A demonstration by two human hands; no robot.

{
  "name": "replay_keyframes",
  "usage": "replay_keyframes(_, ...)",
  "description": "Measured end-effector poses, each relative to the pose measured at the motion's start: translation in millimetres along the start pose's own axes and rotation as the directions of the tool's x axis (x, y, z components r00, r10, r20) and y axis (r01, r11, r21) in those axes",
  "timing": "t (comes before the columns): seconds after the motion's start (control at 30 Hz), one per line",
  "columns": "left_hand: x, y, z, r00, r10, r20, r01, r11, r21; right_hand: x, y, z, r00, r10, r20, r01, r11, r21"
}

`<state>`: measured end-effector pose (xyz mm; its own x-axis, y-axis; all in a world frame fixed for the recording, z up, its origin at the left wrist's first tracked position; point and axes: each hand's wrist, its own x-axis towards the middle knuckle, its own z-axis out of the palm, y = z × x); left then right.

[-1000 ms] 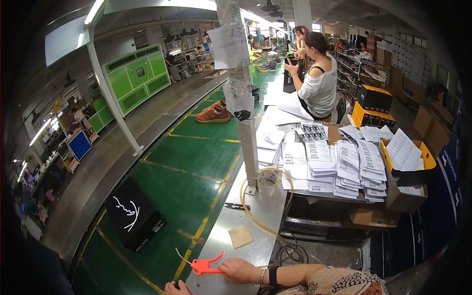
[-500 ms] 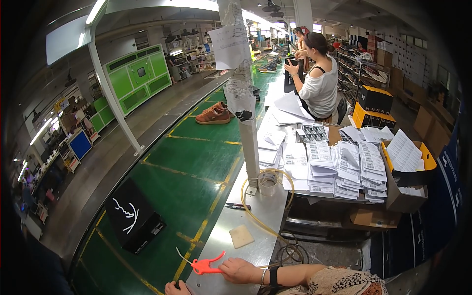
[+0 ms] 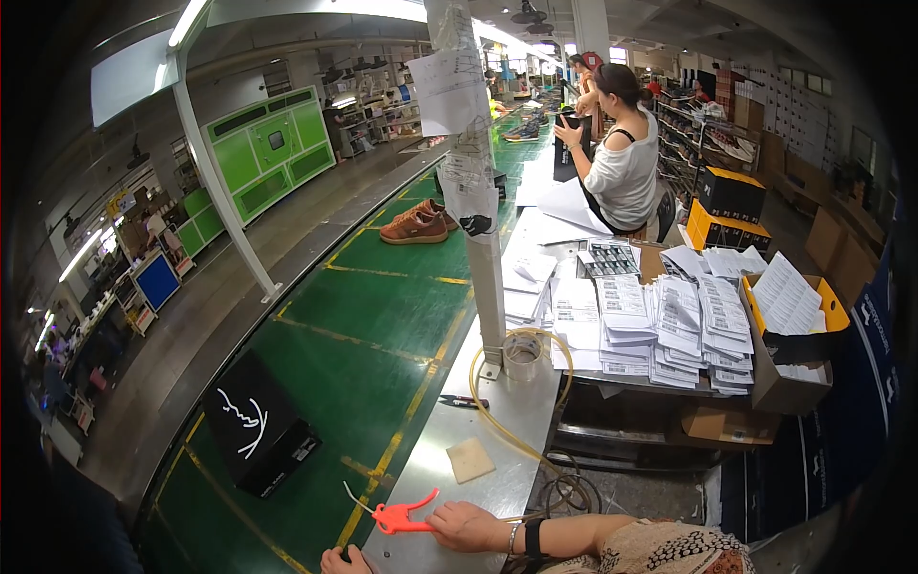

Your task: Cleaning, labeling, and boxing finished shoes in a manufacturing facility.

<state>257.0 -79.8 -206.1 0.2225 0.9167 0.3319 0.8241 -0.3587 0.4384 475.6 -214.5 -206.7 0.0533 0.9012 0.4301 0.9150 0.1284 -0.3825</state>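
Note:
My right hand (image 3: 466, 526) is closed around the red air blow gun (image 3: 402, 517), low over the metal strip beside the green conveyor belt. The gun's thin curved nozzle points left, over the belt. At the bottom edge my left hand (image 3: 345, 562) shows only in part, resting near the belt's edge with its visible fingers apart and nothing seen in them. A black shoebox (image 3: 256, 421) with a white line drawing lies on the belt to the left. Farther along the belt stands a pair of brown shoes (image 3: 416, 225).
A metal post (image 3: 486, 297) rises beside the belt, with a tape roll (image 3: 521, 354) and yellow hose (image 3: 497, 421) at its foot. A beige pad (image 3: 469, 460) lies on the metal strip. Paper stacks (image 3: 622, 316) cover the right table; a co-worker (image 3: 622, 153) sits beyond, handling a dark box.
My hands and the blow gun have stayed in place. Far off, a person behind the seated co-worker has shifted slightly.

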Motion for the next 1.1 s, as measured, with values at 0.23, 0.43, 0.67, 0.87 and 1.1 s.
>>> replay_keyframes(0.23,5.0,8.4,1.7,0.998,-0.034,0.044,0.035,0.999,-0.012,2.2,6.6,-3.2,0.999,0.026,0.038,-0.026,1.000,-0.007)
replay_keyframes(0.43,8.0,15.6,5.0,0.997,-0.060,0.058,0.060,0.998,-0.013,5.3,12.2,-9.6,0.999,0.024,0.047,-0.023,1.000,-0.014)
replay_keyframes(0.67,12.1,21.0,10.0,0.998,-0.043,0.044,0.044,0.999,-0.004,7.0,19.9,-10.3,0.999,0.031,0.034,-0.031,0.999,-0.012)
replay_keyframes(0.87,14.2,26.5,13.0,0.997,-0.057,0.060,0.056,0.998,0.007,8.1,25.9,-13.0,0.999,0.027,0.030,-0.027,1.000,-0.002)
replay_keyframes(1.1,14.4,31.6,16.8,0.997,-0.055,0.050,0.054,0.998,0.017,8.0,34.0,-12.4,1.000,0.001,0.005,-0.001,1.000,-0.002)
